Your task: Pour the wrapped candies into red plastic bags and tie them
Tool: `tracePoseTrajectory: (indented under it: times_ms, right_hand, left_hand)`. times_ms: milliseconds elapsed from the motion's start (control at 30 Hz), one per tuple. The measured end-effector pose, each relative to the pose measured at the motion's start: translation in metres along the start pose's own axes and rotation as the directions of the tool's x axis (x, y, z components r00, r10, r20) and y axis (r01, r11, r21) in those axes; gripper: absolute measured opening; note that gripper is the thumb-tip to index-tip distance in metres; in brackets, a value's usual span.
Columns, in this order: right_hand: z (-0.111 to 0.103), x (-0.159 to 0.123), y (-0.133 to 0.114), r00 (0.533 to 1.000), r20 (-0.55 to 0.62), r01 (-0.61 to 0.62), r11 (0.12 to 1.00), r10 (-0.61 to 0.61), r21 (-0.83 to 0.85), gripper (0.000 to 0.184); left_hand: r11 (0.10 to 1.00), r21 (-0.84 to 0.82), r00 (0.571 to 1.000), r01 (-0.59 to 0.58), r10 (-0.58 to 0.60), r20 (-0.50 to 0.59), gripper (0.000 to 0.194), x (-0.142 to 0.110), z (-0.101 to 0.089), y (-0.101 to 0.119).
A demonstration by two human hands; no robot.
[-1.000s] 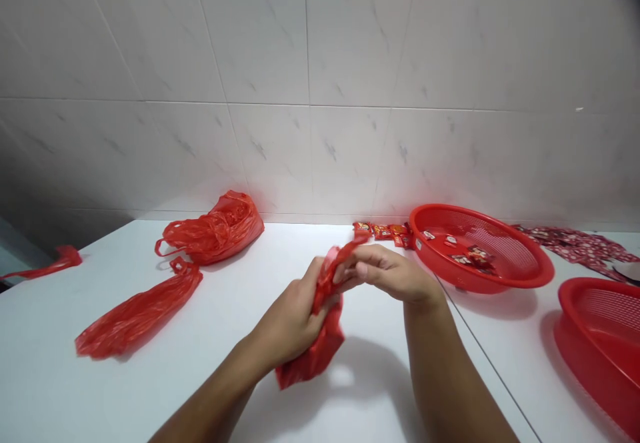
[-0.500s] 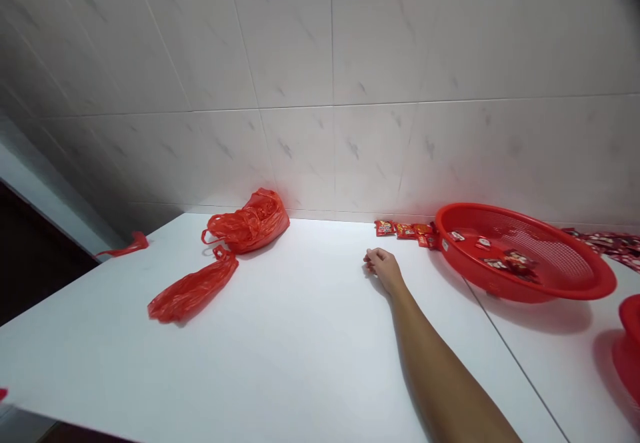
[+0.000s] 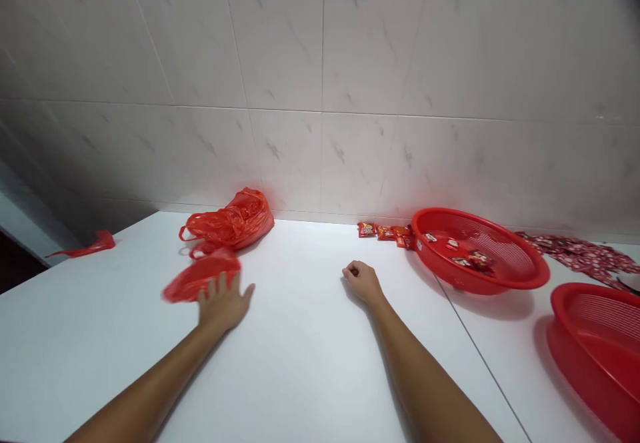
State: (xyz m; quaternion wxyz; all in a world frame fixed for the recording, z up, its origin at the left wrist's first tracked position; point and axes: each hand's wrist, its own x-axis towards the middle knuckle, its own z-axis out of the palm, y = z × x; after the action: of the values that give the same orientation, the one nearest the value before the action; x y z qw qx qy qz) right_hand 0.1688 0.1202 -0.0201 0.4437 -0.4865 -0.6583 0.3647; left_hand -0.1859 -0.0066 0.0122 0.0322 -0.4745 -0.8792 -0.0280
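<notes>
My left hand (image 3: pixel 223 304) is open with its fingers spread. Its fingertips lie over the near edge of a small red plastic bag (image 3: pixel 200 276), which looks smeared by motion. Just behind that bag sits a larger, bunched red plastic bag (image 3: pixel 233 220) with loop handles, close to the wall. My right hand (image 3: pixel 364 282) rests on the white table (image 3: pixel 295 363) in a loose fist, with nothing visible in it. Beyond it, several small red packets (image 3: pixel 385 232) lie in a row along the wall, beside a large red plastic basket (image 3: pixel 417 243).
Several small wrapped pieces (image 3: pixel 473 258) lie inside the large basket. A second red basket (image 3: pixel 575 343) stands at the right edge. Behind them spreads a pile of red-and-white packets (image 3: pixel 580 253). A red plastic scrap (image 3: pixel 95 244) lies at the table's left edge. The tiled wall (image 3: pixel 295 156) closes the back.
My left hand has come into view and reached onto the small red bag, which has shifted toward the larger bag. My right hand stays on the table, curled. The view has turned slightly right.
</notes>
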Motion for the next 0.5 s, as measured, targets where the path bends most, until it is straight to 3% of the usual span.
tracePoseTrajectory:
  times_ms: [67, 133, 267, 367, 500]
  right_hand:
    - [0.001, -0.001, 0.0, 1.0, -0.005, 0.012, 1.0, -0.012, 0.004, 0.027]
    - [0.001, -0.001, 0.001, 0.998, -0.058, 0.001, 1.0, 0.001, 0.023, 0.039]
    - [-0.01, -0.002, 0.007, 0.971, -0.229, -0.068, 0.997, 0.075, 0.036, 0.062]
    - [-0.023, -0.001, 0.016, 0.943, -0.307, -0.134, 0.991, 0.126, -0.003, 0.077]
    - [-0.034, 0.006, 0.031, 0.94, -0.338, -0.078, 0.993, 0.043, -0.09, 0.086]
  left_hand:
    - [0.975, -0.03, 0.974, -0.219, 0.221, 0.052, 0.078, -0.022, 0.008, 0.052]
    - [0.895, -0.094, 0.896, -0.436, 0.441, 0.043, 0.077, -0.054, 0.013, 0.101]
    - [0.754, -0.251, 0.774, -0.607, 0.632, 0.027, 0.074, -0.097, 0.014, 0.179]
    - [0.679, -0.331, 0.72, -0.655, 0.694, -0.002, 0.072, -0.1, 0.014, 0.206]
    - [0.621, -0.367, 0.678, -0.692, 0.734, -0.037, 0.067, -0.095, 0.014, 0.207]
